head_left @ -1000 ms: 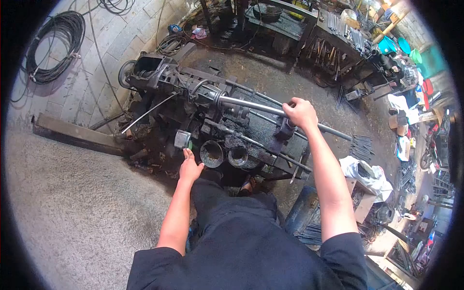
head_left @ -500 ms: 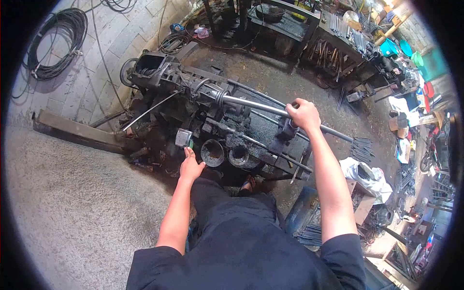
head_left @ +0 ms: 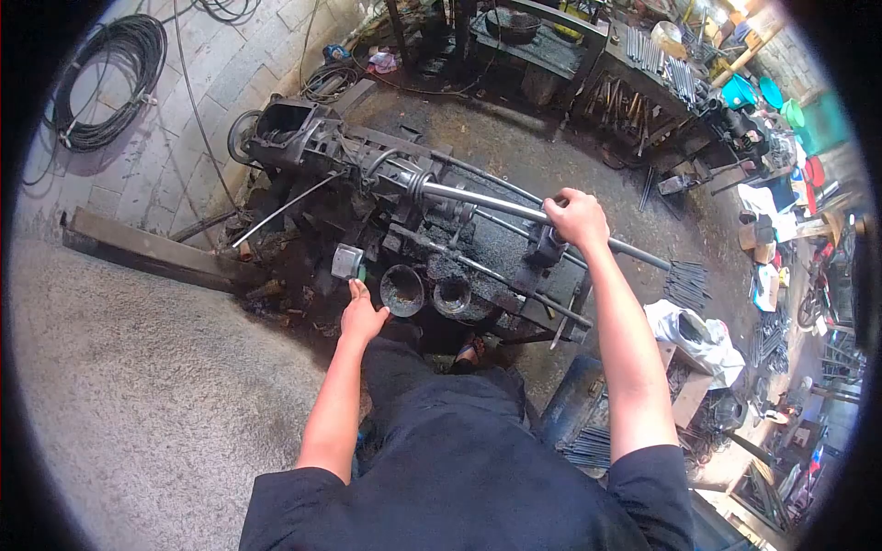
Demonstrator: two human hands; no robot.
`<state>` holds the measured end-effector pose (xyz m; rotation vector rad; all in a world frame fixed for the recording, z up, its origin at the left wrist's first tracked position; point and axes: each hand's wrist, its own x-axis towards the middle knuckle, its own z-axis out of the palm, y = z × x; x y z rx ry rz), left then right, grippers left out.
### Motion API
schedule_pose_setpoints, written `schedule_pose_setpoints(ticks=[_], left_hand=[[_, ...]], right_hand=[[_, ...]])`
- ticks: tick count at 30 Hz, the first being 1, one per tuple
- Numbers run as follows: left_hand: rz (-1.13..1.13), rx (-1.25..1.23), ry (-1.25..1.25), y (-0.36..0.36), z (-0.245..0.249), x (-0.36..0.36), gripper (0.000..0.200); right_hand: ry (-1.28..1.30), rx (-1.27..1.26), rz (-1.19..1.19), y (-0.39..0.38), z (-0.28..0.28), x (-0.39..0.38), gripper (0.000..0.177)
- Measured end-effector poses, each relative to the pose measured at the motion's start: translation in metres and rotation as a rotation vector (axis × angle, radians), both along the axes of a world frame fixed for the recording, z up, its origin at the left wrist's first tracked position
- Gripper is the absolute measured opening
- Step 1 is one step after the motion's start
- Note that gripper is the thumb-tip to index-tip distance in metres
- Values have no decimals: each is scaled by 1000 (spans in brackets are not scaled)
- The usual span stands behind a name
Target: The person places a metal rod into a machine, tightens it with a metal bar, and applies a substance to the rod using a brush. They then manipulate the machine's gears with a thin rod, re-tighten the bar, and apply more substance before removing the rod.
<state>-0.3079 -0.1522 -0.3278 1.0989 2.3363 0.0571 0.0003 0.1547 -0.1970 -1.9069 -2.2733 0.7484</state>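
My left hand (head_left: 365, 317) reaches to a small grey switch box (head_left: 348, 262) with a green part at its lower right edge. Its fingertips are at that green part, and the thumb stands apart. My right hand (head_left: 579, 219) is closed over a long shiny metal bar (head_left: 487, 199), just above a dark block (head_left: 548, 248) on the machine. The hand covers that stretch of the bar, and its fingertips are partly hidden. Left along the machine (head_left: 308, 138), the bar runs into a ringed, spring-like collar (head_left: 418, 184).
Two round metal bowls (head_left: 402, 291) holding dark material sit beside my left hand. A thin rod (head_left: 289, 209) sticks out toward the wall. Bundled rods (head_left: 684, 285) lie past the bar's right end, near a white sack (head_left: 698, 340). Coiled black cable (head_left: 110, 83) hangs on the wall.
Both hands stay where they were, apart from a very slight shift of the right hand.
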Motion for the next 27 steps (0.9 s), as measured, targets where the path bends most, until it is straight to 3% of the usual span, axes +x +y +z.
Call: schedule_pose_setpoints(ticks=[27], left_hand=[[-14,-31,31,0,-6,1,100]], right_hand=[[40,14,10,5,-12,8,43]])
